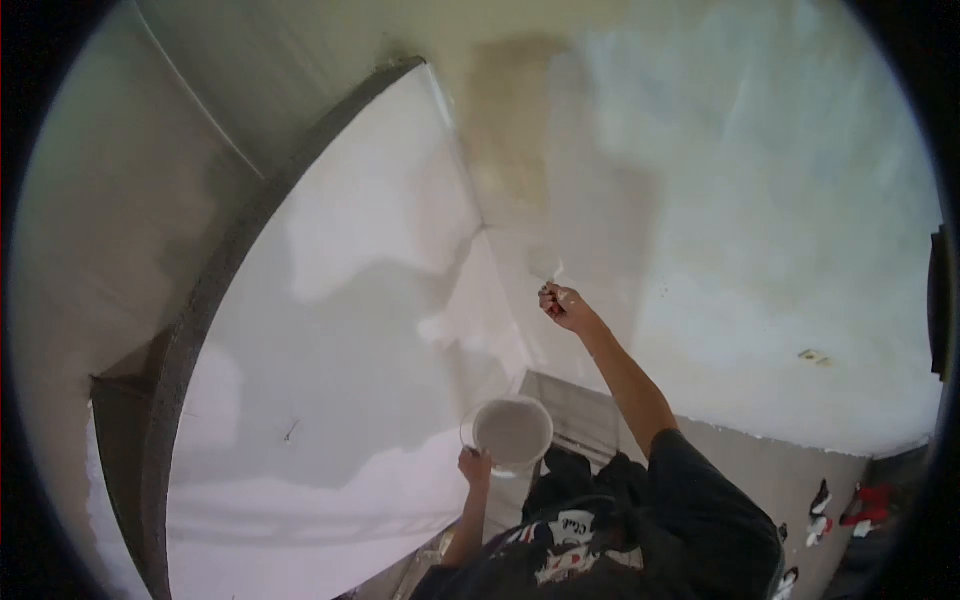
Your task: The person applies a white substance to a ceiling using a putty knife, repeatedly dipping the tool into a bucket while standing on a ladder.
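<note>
My right hand (pixel 567 306) is raised to the wall at arm's length, closed around the handle of a small pale paintbrush (pixel 546 265). The brush's head meets the wall near the inner corner, though its edge blends with the white surface. Lower down, my left hand (pixel 475 465) grips the near side of a white bucket (pixel 513 432); whether its fingers close on the rim or the wire handle I cannot tell. Greyish-white liquid shows inside the bucket. The wall (pixel 720 250) is whitish in places, with a yellowish strip above the brush.
To the left, a large white panel-like wall face (pixel 340 370) ends in a rough, dark curved edge (pixel 230 240). Below the corner is a grey slatted structure (pixel 580 410). Red and white items (pixel 870 505) lie on the floor at the lower right.
</note>
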Tool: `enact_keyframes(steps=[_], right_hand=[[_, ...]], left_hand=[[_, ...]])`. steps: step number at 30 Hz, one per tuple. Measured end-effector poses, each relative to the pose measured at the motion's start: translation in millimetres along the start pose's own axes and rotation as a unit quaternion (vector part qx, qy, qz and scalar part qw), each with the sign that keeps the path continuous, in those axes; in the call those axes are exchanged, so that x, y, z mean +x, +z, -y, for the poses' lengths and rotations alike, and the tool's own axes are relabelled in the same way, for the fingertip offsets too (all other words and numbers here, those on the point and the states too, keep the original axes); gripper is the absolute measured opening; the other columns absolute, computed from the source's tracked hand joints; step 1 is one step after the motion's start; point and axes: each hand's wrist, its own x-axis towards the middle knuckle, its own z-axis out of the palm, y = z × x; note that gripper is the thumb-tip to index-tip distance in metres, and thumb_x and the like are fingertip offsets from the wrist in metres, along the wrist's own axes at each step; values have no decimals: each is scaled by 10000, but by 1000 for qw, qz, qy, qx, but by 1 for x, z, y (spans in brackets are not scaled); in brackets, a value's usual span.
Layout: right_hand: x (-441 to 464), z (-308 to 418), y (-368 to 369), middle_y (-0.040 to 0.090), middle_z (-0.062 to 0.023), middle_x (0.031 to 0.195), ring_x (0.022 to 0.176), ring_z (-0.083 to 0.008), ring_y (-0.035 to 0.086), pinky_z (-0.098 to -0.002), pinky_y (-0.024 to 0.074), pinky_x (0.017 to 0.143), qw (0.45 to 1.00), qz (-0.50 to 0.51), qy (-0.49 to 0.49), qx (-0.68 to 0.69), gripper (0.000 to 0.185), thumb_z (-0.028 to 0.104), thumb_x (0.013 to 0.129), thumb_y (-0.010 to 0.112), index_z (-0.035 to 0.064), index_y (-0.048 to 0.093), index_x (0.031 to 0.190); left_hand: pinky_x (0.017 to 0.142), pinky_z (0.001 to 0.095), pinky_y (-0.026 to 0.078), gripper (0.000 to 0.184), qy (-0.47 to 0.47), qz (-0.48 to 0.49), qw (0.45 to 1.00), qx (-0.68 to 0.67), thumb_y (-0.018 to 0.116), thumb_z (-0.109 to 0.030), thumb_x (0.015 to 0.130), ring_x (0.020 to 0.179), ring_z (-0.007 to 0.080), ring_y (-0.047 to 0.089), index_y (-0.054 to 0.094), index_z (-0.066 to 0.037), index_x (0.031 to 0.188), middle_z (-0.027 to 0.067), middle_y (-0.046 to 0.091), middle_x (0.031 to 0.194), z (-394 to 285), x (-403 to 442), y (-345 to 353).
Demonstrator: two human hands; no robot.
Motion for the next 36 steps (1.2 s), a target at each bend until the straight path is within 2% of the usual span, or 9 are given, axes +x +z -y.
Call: enact_keyframes(steps=[3, 9, 13, 16, 20, 24, 32, 35, 36], right_hand=[[39, 15, -15, 328, -17, 578, 474, -109, 292, -204, 278, 401, 999, -21, -32, 32, 221, 60, 848, 319, 68, 308, 627], [104, 14, -38, 245, -4, 547, 450, -118, 207, -219, 186, 372, 993, -42, -92, 64, 237, 10, 804, 346, 94, 280, 591], [123, 25, -26, 257, -8, 565, 461, -124, 221, -228, 208, 398, 981, 23, -193, -5, 228, 79, 835, 366, 96, 320, 612], [114, 50, 12, 296, -12, 576, 469, -133, 257, -235, 223, 406, 966, 43, -228, -115, 228, 152, 862, 373, 87, 354, 644], [54, 77, 115, 366, -18, 592, 490, -105, 327, -212, 254, 386, 961, -14, -254, -105, 231, 172, 872, 357, 74, 360, 663], [18, 91, 163, 359, -14, 542, 458, -102, 348, -215, 279, 369, 946, 34, -287, -147, 308, 266, 870, 365, 73, 363, 631], [84, 54, 80, 338, 16, 498, 395, -61, 324, -200, 251, 333, 865, -22, -406, -294, 343, 362, 864, 362, 84, 369, 664], [115, 32, 24, 340, 14, 474, 364, -70, 326, -216, 266, 319, 838, -114, -389, -365, 353, 373, 865, 349, 79, 375, 672], [124, 25, 11, 342, 15, 473, 360, -72, 329, -220, 268, 315, 843, -122, -376, -364, 353, 372, 865, 348, 77, 375, 672]], left_hand=[[558, 398, 413, 299, -53, 8, 995, -85, 679, -226, 550, 553, 318, 517, 491, -1, 608, 143, 528, 573, 30, -10, 13], [540, 385, 408, 257, -149, 8, 988, -39, 685, -166, 553, 557, 302, 526, 481, -13, 587, 136, 538, 581, 76, -30, 1], [553, 379, 410, 228, -224, 7, 973, -49, 669, -114, 568, 571, 284, 530, 476, 0, 609, 130, 536, 587, 126, -42, 21], [550, 368, 403, 217, -238, 12, 969, -69, 656, -107, 582, 566, 273, 514, 477, 3, 636, 122, 523, 586, 91, -52, -13], [540, 368, 391, 224, -177, 18, 983, -46, 644, -103, 596, 555, 269, 493, 461, 12, 654, 123, 507, 586, 106, -58, -14], [539, 370, 384, 234, -148, 43, 987, -34, 639, -100, 603, 555, 277, 482, 445, 16, 663, 133, 503, 601, 101, -52, -18], [597, 378, 392, 256, -186, 65, 980, -32, 629, -100, 618, 661, 304, 515, 454, 29, 753, 152, 517, 690, 118, -48, 16], [653, 365, 410, 276, -115, -22, 985, -123, 617, -104, 629, 731, 300, 533, 467, 40, 810, 155, 536, 737, 140, -62, 35], [725, 359, 410, 285, -136, 47, 986, 83, 590, -72, 648, 815, 285, 536, 473, 40, 883, 152, 553, 808, 164, -67, 46]])
